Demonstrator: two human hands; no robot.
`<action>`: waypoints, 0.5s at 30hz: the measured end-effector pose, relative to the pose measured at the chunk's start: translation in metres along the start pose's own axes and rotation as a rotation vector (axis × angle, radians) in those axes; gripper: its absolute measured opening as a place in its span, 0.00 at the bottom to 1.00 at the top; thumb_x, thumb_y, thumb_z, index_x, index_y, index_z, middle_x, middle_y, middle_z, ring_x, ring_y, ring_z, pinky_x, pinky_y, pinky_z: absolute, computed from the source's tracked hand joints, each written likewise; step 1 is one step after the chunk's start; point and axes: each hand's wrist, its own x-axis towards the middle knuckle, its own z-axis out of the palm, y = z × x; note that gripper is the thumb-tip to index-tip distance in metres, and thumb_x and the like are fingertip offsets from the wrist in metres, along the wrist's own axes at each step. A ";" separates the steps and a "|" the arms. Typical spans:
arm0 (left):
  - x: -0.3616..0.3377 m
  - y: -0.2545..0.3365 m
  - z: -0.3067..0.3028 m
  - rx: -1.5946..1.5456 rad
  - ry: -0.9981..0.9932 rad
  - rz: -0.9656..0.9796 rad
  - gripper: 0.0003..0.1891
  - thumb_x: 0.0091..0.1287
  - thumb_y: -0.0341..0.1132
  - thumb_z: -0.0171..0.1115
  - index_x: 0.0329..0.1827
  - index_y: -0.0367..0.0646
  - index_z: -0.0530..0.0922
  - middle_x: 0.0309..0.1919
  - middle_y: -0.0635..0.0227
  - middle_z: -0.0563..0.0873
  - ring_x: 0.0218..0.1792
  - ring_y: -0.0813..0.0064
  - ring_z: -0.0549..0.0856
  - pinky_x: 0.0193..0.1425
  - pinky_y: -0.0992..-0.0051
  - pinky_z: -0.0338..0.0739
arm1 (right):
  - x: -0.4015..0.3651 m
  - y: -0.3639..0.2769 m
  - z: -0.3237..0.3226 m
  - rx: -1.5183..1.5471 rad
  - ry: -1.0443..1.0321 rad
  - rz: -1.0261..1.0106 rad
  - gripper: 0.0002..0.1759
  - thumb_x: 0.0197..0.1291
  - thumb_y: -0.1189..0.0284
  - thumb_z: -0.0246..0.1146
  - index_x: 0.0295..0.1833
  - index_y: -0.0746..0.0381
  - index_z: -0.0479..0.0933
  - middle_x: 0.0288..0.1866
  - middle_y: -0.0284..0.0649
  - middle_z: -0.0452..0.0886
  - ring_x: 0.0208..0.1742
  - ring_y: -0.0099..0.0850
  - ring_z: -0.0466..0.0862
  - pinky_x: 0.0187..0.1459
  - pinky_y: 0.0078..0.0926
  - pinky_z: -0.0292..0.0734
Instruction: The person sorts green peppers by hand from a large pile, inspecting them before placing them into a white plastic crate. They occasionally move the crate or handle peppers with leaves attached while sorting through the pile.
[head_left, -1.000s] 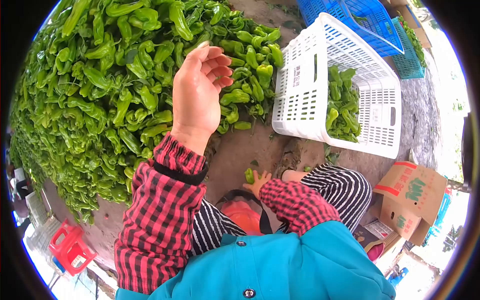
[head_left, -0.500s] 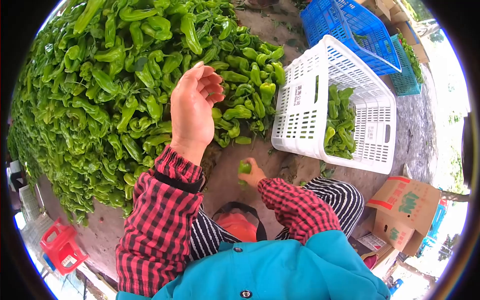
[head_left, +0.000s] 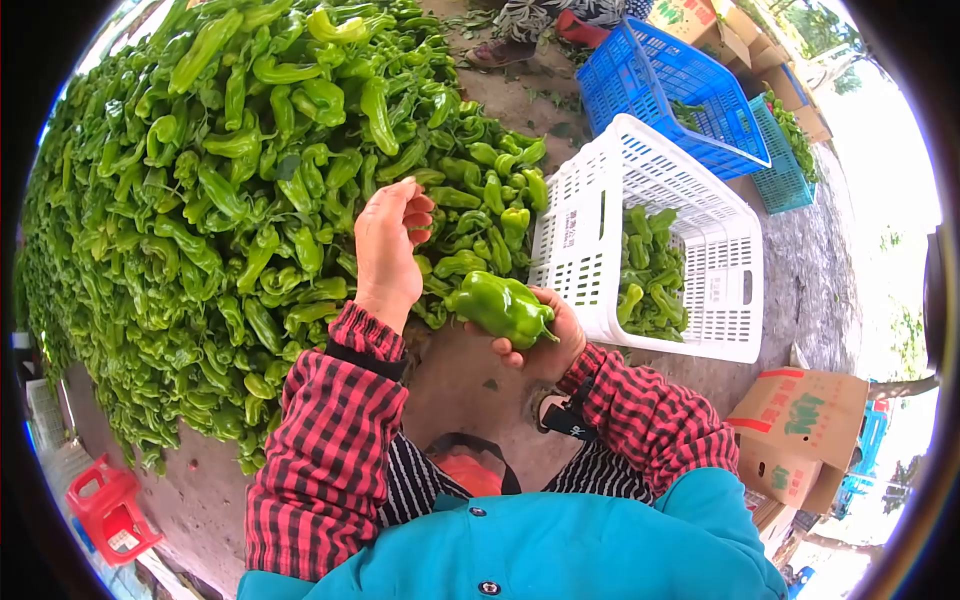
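Note:
In my right hand (head_left: 560, 335) is a large glossy green pepper (head_left: 500, 305), its stem pointing right toward my palm. The fingers wrap under and behind it, above the bare ground. My left hand (head_left: 388, 250) is raised over the edge of a big pile of green peppers (head_left: 200, 260), its fingers loosely curled and apart. No object shows in it, though part of the palm is hidden. Just right of the pile stands a white plastic crate (head_left: 745, 270), tilted in the view, with several green peppers (head_left: 650, 275) inside.
A blue crate (head_left: 640, 85) and a teal crate (head_left: 785, 180) stand behind the white one. Cardboard boxes (head_left: 800, 420) are at the right. A red stool (head_left: 110, 510) sits lower left. Another person's shoe (head_left: 500, 52) shows at the top.
My right hand has risen from low near my knees, bringing the pepper up beside my left hand. The left hand has lowered slightly. More of another person shows at the top.

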 end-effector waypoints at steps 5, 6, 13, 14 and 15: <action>0.003 -0.007 -0.001 0.037 -0.037 -0.029 0.07 0.62 0.38 0.54 0.34 0.45 0.75 0.26 0.73 0.79 0.27 0.80 0.76 0.32 0.79 0.68 | -0.015 0.003 0.017 0.020 0.211 -0.353 0.27 0.59 0.49 0.50 0.57 0.56 0.68 0.47 0.47 0.74 0.34 0.34 0.74 0.35 0.28 0.72; 0.003 -0.007 0.000 0.032 -0.037 -0.029 0.07 0.61 0.38 0.55 0.33 0.46 0.75 0.25 0.74 0.79 0.27 0.81 0.75 0.30 0.80 0.67 | -0.020 0.000 0.025 0.030 0.315 -0.494 0.27 0.58 0.50 0.53 0.54 0.58 0.69 0.45 0.46 0.75 0.34 0.34 0.73 0.36 0.29 0.72; 0.002 -0.013 0.010 0.057 -0.039 -0.027 0.06 0.60 0.37 0.57 0.33 0.46 0.75 0.25 0.74 0.79 0.26 0.83 0.75 0.28 0.82 0.67 | -0.106 -0.090 0.010 0.368 0.093 -1.392 0.40 0.55 0.51 0.59 0.59 0.73 0.56 0.54 0.54 0.70 0.55 0.44 0.73 0.55 0.41 0.72; 0.001 -0.011 0.008 0.070 -0.026 -0.002 0.06 0.60 0.37 0.57 0.34 0.46 0.75 0.25 0.74 0.79 0.25 0.84 0.75 0.28 0.82 0.67 | -0.114 -0.098 0.009 0.292 0.132 -1.449 0.37 0.55 0.53 0.59 0.57 0.73 0.58 0.55 0.53 0.70 0.55 0.44 0.73 0.55 0.41 0.72; 0.006 -0.016 0.004 0.072 -0.021 0.010 0.05 0.59 0.35 0.58 0.35 0.46 0.75 0.25 0.74 0.80 0.25 0.84 0.76 0.27 0.83 0.67 | -0.110 -0.106 0.006 0.222 0.161 -1.487 0.35 0.56 0.55 0.59 0.56 0.73 0.60 0.56 0.53 0.70 0.56 0.44 0.73 0.55 0.41 0.72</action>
